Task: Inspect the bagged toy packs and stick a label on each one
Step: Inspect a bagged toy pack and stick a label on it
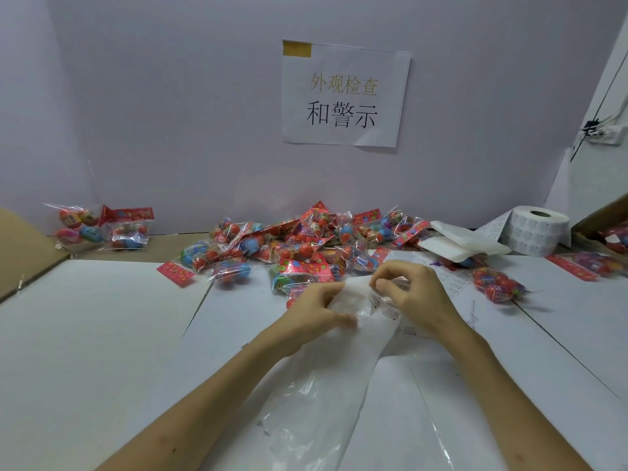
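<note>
Cardboard flap (20,253) sticks up at the left edge. Just past it, two toy packs (127,229) sit at the far side against the wall, clear bags of coloured eggs with red header cards. The white counter (85,334) runs across everything. A loose red card (175,273) lies flat just left of the big pile of packs (299,243), which is heaped in the far middle below a paper sign (345,93) on the wall.

On the near side of that pile, the left hand (319,307) has its fingers curled over the left edge of a long glossy label strip (339,368), gripping it. The strip trails down the counter toward the near edge. The right hand (418,294) is at the strip's far end, thumb and fingertips pinched on it where small black print shows. Can't tell if a label is actually lifted. The two hands are close together.

Right of them a single pack (496,283) lies on its own. Farther back are a couple of white foam sheets (465,243), loosely stacked, then the label roll (540,229) sitting with its core hole facing up and its tail coming off the left side. At the right edge more packs (591,263) lie beside a cardboard box (608,232), and a power strip (605,132) is up on the wall.
</note>
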A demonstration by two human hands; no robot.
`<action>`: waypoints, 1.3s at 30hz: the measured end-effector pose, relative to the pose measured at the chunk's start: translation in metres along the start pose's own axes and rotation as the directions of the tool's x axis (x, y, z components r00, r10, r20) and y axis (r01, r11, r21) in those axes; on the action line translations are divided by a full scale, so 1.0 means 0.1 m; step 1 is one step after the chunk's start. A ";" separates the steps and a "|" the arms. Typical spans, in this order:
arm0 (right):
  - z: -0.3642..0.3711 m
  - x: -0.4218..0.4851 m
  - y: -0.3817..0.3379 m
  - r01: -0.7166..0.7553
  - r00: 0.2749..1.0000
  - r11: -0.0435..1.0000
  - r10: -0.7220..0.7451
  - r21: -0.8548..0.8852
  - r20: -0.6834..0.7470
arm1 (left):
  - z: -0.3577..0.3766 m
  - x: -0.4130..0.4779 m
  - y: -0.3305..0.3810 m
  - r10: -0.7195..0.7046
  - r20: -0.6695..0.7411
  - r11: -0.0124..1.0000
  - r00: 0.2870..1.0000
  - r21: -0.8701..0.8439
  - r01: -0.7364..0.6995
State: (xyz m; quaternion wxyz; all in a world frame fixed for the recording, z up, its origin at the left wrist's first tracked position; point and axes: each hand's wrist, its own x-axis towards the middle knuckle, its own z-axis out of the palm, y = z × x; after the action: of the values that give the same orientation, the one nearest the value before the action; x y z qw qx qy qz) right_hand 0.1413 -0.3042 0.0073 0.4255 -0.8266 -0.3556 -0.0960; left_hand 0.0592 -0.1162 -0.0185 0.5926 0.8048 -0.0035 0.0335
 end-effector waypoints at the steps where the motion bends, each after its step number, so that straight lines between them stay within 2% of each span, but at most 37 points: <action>1: 0.00 -0.01 0.00 0.014 1.000 1.000 -0.014 -0.003 0.007 | 0.00 0.00 0.00 0.001 -0.005 1.000 1.000 -0.002 -0.001; 6: 0.04 -0.02 -0.02 0.057 0.998 0.994 -0.052 -0.093 0.047 | -0.01 0.00 0.01 -0.006 -0.018 1.000 1.000 -0.003 0.006; 23: -0.01 -0.02 -0.02 -0.027 0.998 0.999 0.029 -0.031 0.050 | 0.01 -0.01 0.03 -0.032 -0.023 0.999 0.999 -0.021 0.031; 27: -0.02 -0.01 0.02 -0.041 0.999 0.999 0.041 -0.010 0.036 | 0.00 -0.03 0.08 -0.077 -0.029 0.997 0.997 -0.014 0.077; 31: -0.02 0.00 0.05 -0.050 0.999 0.998 0.050 0.028 -0.015 | -0.01 -0.02 0.10 -0.050 -0.015 0.999 0.999 -0.013 0.049; 34: -0.03 0.02 0.07 -0.030 0.996 0.999 0.033 0.031 -0.084 | 0.01 -0.01 0.08 -0.037 -0.011 0.999 0.999 0.022 0.038; 39: -0.05 0.04 0.10 -0.034 0.990 0.999 0.037 0.024 -0.138 | 0.06 -0.02 0.01 0.068 -0.150 0.979 0.986 0.201 -0.037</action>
State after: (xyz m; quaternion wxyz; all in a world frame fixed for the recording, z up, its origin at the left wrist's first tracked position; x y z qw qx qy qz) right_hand 0.1516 -0.3097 0.0056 0.4599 -0.8194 -0.3114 -0.1418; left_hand 0.0570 -0.1223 -0.0193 0.5073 0.8541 0.0250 0.1120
